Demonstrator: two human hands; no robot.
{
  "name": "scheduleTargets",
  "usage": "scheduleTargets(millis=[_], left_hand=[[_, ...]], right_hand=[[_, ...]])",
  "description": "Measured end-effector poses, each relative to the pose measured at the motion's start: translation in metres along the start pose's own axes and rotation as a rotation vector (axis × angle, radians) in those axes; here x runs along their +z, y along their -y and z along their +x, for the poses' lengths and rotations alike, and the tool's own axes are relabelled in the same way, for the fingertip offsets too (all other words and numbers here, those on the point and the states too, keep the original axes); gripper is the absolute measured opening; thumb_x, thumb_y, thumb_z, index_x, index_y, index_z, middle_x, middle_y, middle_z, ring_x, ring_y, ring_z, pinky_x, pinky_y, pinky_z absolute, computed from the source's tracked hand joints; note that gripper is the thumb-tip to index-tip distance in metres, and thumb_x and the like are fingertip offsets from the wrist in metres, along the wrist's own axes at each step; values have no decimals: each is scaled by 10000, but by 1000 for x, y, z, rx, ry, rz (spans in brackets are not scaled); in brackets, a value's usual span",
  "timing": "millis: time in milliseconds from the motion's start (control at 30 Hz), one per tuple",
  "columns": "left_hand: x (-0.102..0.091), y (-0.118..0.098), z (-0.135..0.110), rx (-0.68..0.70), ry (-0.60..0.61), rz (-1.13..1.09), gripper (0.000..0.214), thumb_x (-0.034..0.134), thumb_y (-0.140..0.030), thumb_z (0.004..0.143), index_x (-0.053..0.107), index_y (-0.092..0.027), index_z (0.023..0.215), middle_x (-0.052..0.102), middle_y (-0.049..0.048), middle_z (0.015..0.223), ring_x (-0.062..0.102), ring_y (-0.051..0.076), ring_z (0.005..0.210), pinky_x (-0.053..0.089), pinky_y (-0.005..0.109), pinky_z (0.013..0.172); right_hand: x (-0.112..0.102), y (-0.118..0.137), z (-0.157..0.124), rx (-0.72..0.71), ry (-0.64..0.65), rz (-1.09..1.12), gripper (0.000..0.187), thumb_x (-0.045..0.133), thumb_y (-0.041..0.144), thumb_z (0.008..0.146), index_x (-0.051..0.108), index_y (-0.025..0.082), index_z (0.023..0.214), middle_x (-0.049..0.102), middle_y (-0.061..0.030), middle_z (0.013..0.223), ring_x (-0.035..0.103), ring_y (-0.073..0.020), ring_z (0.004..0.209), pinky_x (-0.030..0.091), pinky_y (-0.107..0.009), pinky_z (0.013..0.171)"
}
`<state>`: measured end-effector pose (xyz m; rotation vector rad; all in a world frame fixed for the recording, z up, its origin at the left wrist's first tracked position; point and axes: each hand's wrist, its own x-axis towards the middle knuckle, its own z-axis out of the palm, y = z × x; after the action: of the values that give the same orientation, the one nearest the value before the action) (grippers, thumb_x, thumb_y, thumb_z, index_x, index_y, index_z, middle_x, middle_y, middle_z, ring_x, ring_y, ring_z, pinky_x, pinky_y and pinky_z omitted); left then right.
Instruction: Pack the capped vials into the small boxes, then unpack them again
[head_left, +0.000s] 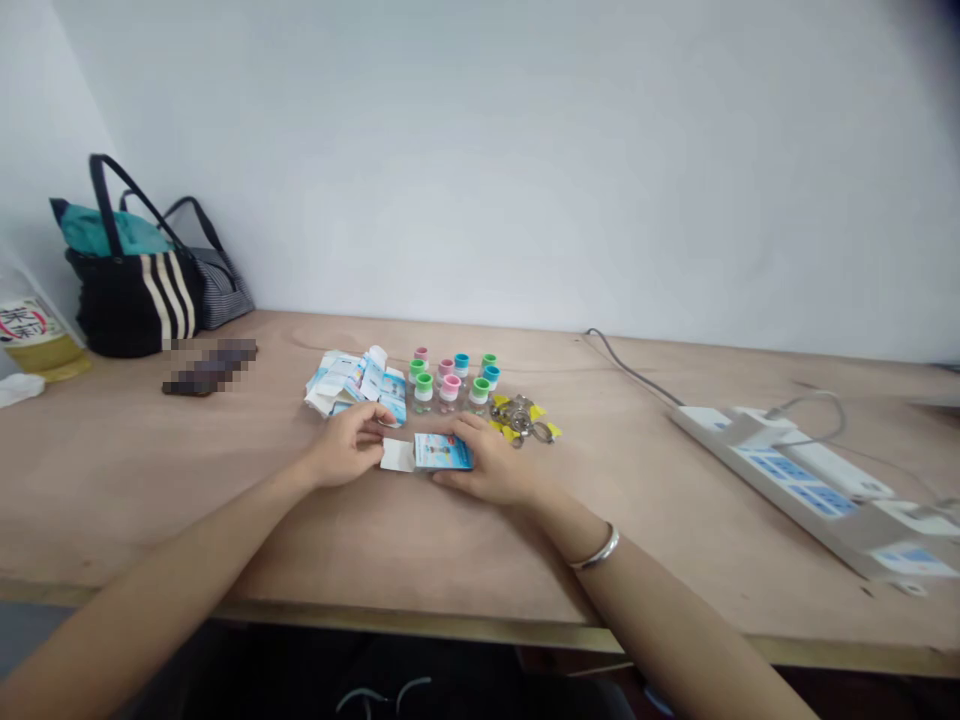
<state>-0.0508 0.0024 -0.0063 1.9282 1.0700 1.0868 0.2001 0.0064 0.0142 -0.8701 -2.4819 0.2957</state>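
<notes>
A small blue printed box [444, 452] with its white end flap [397, 455] out to the left lies between my hands, low over the table. My right hand [491, 465] grips the box's right end, thumb below and fingers above. At the flap, my left hand [349, 446] has its fingers curled together with the tips on or beside the edge. Behind them stand several small clear bottles [448, 398] with pink, green and blue caps. To their right lies a heap of metal rings with yellow tags [520, 420]. Several flattened blue-and-white cartons [352, 380] are piled on the left.
A white power strip [795, 475] with plugs and a grey cable [630, 368] runs along the right of the wooden table [300, 560]. At the left are a black striped bag [135, 300], a bottle of yellow liquid [45, 345] and a dark blurred-out object [210, 370].
</notes>
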Motion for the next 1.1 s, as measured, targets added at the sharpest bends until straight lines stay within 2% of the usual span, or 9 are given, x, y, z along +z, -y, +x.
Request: scheduleTargets(millis=[67,133,233,433,733,900,1033,1100], left_hand=[[5,3,1,-49,-44,-92,263,603,-156,687,542,-173,943,582,40,980,604,175,949,507,385,889],[11,5,2,-73,-69,-172,288,662,-214,682,552,-165,943,589,39,965,607,171,941,496,389,908],[18,4,4,-99,-45,-233,350,698,-280,676,570,-156,977,609,45,959,613,167,904,501,371,882],[20,1,3,-117,-7,-201,290,622,-343,754,618,-148,968,655,52,902,615,178,859,501,333,819],[24,-4,3,-98,-4,-214,305,638,-330,742,602,-147,983,646,40,840,610,162,796,509,311,758],[26,-9,2,-12,53,-191,419,615,-346,767,541,-171,1141,614,56,949,595,164,862,512,316,787],[21,-14,1,143,130,48,573,731,-344,653,541,-231,1181,563,67,1123,576,201,951,503,349,843],[20,-14,1,153,121,131,568,731,-327,652,545,-241,1182,553,71,1148,574,217,983,504,364,853]], right_hand=[[0,0,0,10,-2,-5,499,704,334,699,536,211,1153,560,-89,1030,524,-252,971,427,-398,834],[1,2,1,14,-7,-2,499,705,335,698,535,209,1150,562,-87,1024,527,-248,961,427,-392,828],[3,4,1,18,-25,1,478,708,348,695,545,204,1121,563,-85,1006,530,-244,947,430,-384,813],[6,5,2,14,-34,-13,453,713,327,688,547,210,1093,562,-69,977,530,-227,908,430,-367,787],[7,8,3,15,-73,-11,506,718,290,673,543,217,1141,579,-75,1022,523,-247,984,424,-382,824],[9,7,3,12,-67,-1,545,701,313,694,519,241,1203,574,-74,1068,521,-244,1011,417,-394,866],[9,9,4,7,-95,24,615,716,328,673,486,229,1234,569,-91,1086,527,-253,1018,428,-404,868],[5,9,4,7,-155,48,699,744,343,637,451,216,1258,556,-111,1122,524,-269,1033,430,-420,875]])
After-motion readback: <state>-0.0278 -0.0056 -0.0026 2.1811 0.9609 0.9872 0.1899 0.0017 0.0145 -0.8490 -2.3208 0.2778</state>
